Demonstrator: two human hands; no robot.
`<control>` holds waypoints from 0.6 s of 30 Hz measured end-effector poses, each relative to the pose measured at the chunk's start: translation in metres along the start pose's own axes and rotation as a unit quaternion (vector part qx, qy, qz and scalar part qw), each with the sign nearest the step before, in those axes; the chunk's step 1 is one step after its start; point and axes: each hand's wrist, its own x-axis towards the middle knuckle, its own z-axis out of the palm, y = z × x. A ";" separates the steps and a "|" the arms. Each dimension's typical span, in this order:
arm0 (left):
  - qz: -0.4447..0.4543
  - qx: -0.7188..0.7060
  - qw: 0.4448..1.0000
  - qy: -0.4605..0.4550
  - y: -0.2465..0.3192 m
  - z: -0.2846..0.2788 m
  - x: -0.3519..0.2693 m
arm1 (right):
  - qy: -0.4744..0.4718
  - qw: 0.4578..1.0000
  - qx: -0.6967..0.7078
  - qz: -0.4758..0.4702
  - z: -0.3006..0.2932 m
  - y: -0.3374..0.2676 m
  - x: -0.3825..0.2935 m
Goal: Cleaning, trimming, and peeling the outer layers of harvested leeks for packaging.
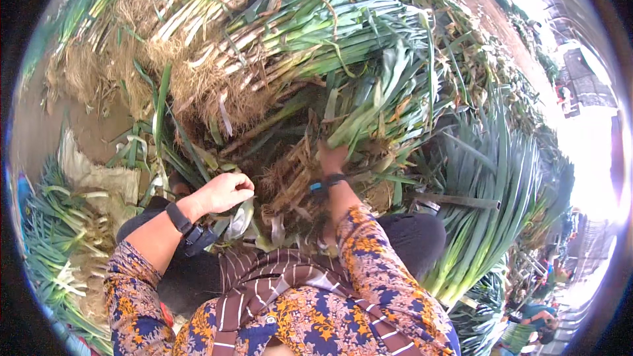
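Observation:
My right hand is closed around leeks in the shaded gap ahead of my knees; their green leaves spread away to the upper right. Its fingers are partly hidden by the dim light and the foliage. Over my left knee, my left hand is loosely curled, thumb close to the fingers, with nothing visible in it. Pale torn leek leaves lie just below that hand. Between my hands are dry brown roots and husks.
A large heap of rooted leeks rises in front. More leeks lie in a bundle at right, beside a metal bar. At left are a pale sack and another leek pile. A person is at lower right.

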 end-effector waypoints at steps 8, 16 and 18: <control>0.027 0.101 0.993 0.056 -0.013 0.010 -0.029 | -0.137 0.870 0.460 0.113 -0.024 -0.067 -0.024; 0.043 0.055 0.989 0.127 0.001 0.035 -0.102 | -0.175 0.782 0.596 -0.050 -0.143 -0.216 -0.127; 0.094 -0.016 0.980 0.172 -0.007 0.042 -0.111 | -0.177 0.812 0.529 -0.171 -0.158 -0.239 -0.131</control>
